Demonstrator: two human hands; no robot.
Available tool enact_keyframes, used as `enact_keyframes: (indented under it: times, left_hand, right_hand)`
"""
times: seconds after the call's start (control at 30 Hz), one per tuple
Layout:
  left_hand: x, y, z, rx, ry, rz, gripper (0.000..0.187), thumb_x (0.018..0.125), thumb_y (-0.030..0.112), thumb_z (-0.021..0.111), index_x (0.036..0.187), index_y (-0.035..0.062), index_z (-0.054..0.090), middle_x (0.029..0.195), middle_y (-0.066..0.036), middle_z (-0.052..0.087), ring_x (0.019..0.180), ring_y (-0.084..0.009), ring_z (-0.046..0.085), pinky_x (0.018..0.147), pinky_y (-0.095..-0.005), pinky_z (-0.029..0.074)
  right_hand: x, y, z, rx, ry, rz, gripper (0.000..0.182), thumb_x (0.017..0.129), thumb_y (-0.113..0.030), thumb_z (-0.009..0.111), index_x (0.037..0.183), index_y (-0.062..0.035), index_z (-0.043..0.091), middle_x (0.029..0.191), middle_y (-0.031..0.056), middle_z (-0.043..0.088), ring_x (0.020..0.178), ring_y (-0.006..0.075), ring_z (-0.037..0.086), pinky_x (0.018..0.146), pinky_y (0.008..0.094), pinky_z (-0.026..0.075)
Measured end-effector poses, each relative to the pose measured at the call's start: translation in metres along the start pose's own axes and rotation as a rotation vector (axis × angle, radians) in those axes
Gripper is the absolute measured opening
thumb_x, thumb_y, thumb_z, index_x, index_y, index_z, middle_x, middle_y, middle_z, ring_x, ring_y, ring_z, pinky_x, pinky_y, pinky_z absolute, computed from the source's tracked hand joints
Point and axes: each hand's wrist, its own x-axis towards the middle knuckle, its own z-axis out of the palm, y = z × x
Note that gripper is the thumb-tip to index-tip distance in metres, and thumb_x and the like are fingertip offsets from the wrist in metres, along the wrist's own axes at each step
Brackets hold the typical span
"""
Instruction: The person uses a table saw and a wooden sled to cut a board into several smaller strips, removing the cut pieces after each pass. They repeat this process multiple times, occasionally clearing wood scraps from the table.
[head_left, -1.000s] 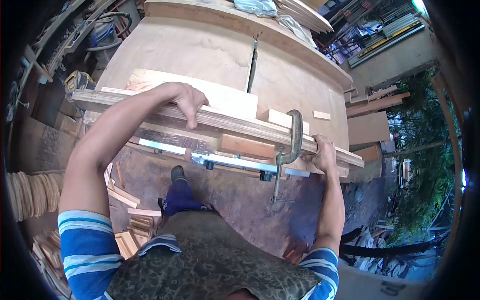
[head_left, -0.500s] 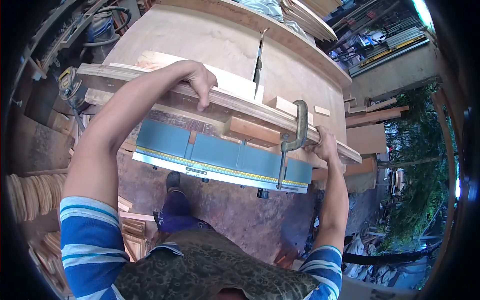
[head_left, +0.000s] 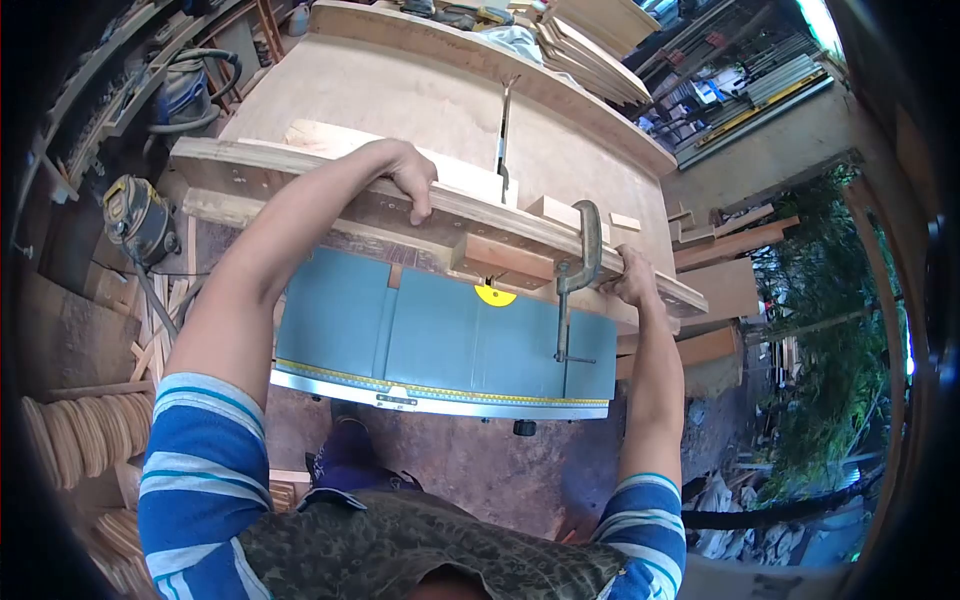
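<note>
Near fence runs crosswise on the panel, clamp on its right half, projecting block on its near side, left of clamp. Behind fence: board on left, short block right of slot, offcut farther right. Machine table in front, vacuum far left, stacked pieces lower left.

No text, brand or number can be read, and the marks of the yellow scale along the blue surface are too small.
</note>
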Motion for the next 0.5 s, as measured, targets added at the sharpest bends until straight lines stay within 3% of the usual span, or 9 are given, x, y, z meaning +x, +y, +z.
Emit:
enact_keyframes:
  times: [0.1, 0.27, 0.33, 0.4, 0.43, 0.47, 0.5]
  left_hand:
    - [-0.001, 0.002, 0.0, 0.058, 0.015, -0.001, 0.067, 0.059, 0.03, 0.088, 0.116, -0.0023, 0.076, 0.114, -0.021, 0.076, 0.097, -0.0325, 0.074, 0.084, -0.0412, 0.059]
    - [-0.004, 0.005, -0.002, 0.07, 0.017, -0.006, 0.064, 0.059, 0.032, 0.088, 0.112, -0.0023, 0.077, 0.112, -0.021, 0.076, 0.097, -0.0323, 0.074, 0.083, -0.0414, 0.059]
    - [0.0, 0.002, -0.001, 0.051, 0.003, -0.002, 0.064, 0.059, 0.032, 0.088, 0.111, -0.0039, 0.077, 0.111, -0.022, 0.076, 0.096, -0.0328, 0.074, 0.083, -0.0425, 0.059]
    - [0.001, 0.003, 0.005, 0.048, -0.004, 0.002, 0.065, 0.059, 0.033, 0.088, 0.111, -0.0045, 0.077, 0.111, -0.022, 0.076, 0.096, -0.0331, 0.074, 0.083, -0.043, 0.059]
    - [-0.002, 0.004, -0.001, 0.056, 0.019, -0.004, 0.065, 0.059, 0.033, 0.088, 0.11, -0.005, 0.077, 0.111, -0.023, 0.076, 0.096, -0.0335, 0.075, 0.083, -0.0434, 0.059]
    - [-0.003, 0.005, -0.003, 0.088, 0.032, -0.012, 0.067, 0.058, 0.035, 0.088, 0.111, -0.0052, 0.076, 0.111, -0.024, 0.076, 0.097, -0.034, 0.075, 0.084, -0.0432, 0.059]
    - [-0.003, 0.005, -0.003, 0.087, 0.027, -0.005, 0.067, 0.058, 0.035, 0.088, 0.111, -0.0052, 0.076, 0.111, -0.024, 0.076, 0.097, -0.034, 0.075, 0.084, -0.0432, 0.059]
  right_hand:
    - [0.001, 0.003, 0.005, -0.04, 0.014, 0.035, 0.087, 0.05, -0.019, 0.1, 0.128, -0.0083, 0.063, 0.122, 0.0163, 0.069, 0.121, 0.0383, 0.06, 0.107, 0.0468, 0.047]
    - [-0.003, 0.017, 0.023, -0.102, 0.071, -0.015, 0.078, 0.064, -0.017, 0.093, 0.134, -0.006, 0.06, 0.125, 0.0197, 0.067, 0.119, 0.0407, 0.06, 0.107, 0.047, 0.047]
    - [-0.026, 0.015, 0.025, 0.128, 0.298, -0.016, 0.073, 0.076, -0.009, 0.081, 0.143, -0.0018, 0.054, 0.133, 0.0229, 0.064, 0.126, 0.0398, 0.06, 0.112, 0.0433, 0.045]
    - [-0.095, -0.027, -0.006, 0.69, 0.427, 0.229, 0.069, 0.084, -0.001, 0.069, 0.15, 0.0013, 0.049, 0.141, 0.0255, 0.061, 0.135, 0.0352, 0.058, 0.115, 0.0411, 0.043]
    - [-0.132, -0.025, 0.003, 0.583, 0.621, 0.238, 0.056, 0.092, 0.002, 0.061, 0.148, 0.0044, 0.052, 0.145, 0.0194, 0.062, 0.119, 0.0268, 0.066, 0.107, 0.035, 0.048]
    - [-0.172, -0.011, 0.026, 0.8, 0.737, 0.416, 0.048, 0.096, -0.004, 0.063, 0.143, 0.0019, 0.057, 0.141, 0.0202, 0.063, 0.129, 0.0272, 0.062, 0.108, 0.0394, 0.05]
    - [-0.214, -0.021, 0.045, 0.86, 0.955, 0.624, 0.033, 0.098, -0.006, 0.062, 0.129, 0.0042, 0.064, 0.128, 0.0158, 0.07, 0.11, 0.0243, 0.067, 0.09, 0.0364, 0.058]
